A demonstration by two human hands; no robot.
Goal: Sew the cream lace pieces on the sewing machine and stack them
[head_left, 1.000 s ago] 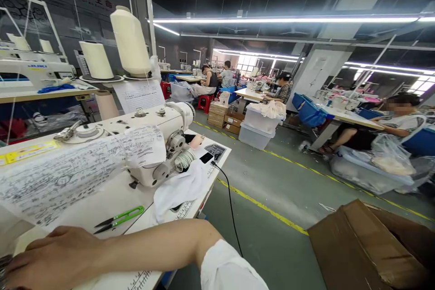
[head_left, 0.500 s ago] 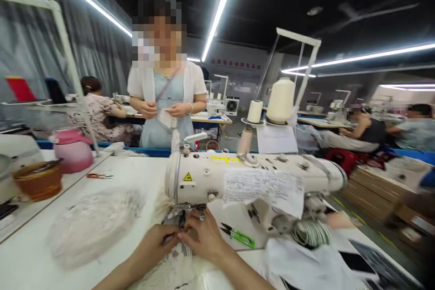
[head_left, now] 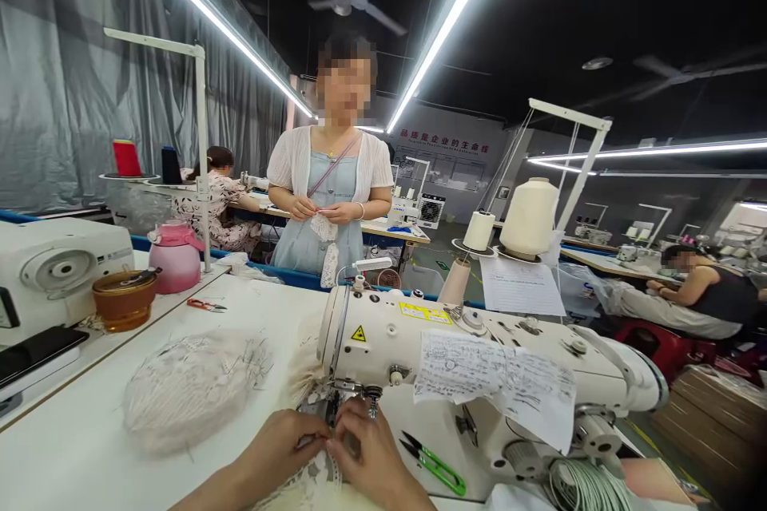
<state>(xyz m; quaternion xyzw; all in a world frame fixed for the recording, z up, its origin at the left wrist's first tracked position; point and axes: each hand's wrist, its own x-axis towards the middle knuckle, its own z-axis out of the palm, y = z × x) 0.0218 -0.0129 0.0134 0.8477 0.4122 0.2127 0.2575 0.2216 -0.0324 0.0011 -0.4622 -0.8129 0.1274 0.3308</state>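
Observation:
Just in front of the needle area of a white sewing machine (head_left: 371, 359), both hands are close together. My left hand (head_left: 286, 443) is closed, its thumb and fingers pinching white lace (head_left: 316, 473). Beside it, almost fingertip to fingertip, my right hand (head_left: 368, 447) is also closed on the lace, its fingers bent close to the presser foot. The lace trails below the hands towards me, and the exact spot where the fingertips grip is partly hidden. Right of my right hand lie green thread snips (head_left: 435, 463).
A pile of white lace (head_left: 185, 391) lies to the left, with orange-handled snips (head_left: 205, 305) behind it. An amber cup (head_left: 123, 303) and a pink jug (head_left: 174, 259) stand further left. Across the table, a person (head_left: 332, 200) holds lace. Thread cones (head_left: 528, 215) stand behind the machine.
My view has turned slightly left and up, so the scene sits lower and further right and looks sharper. Both hands keep the lace at the needle area.

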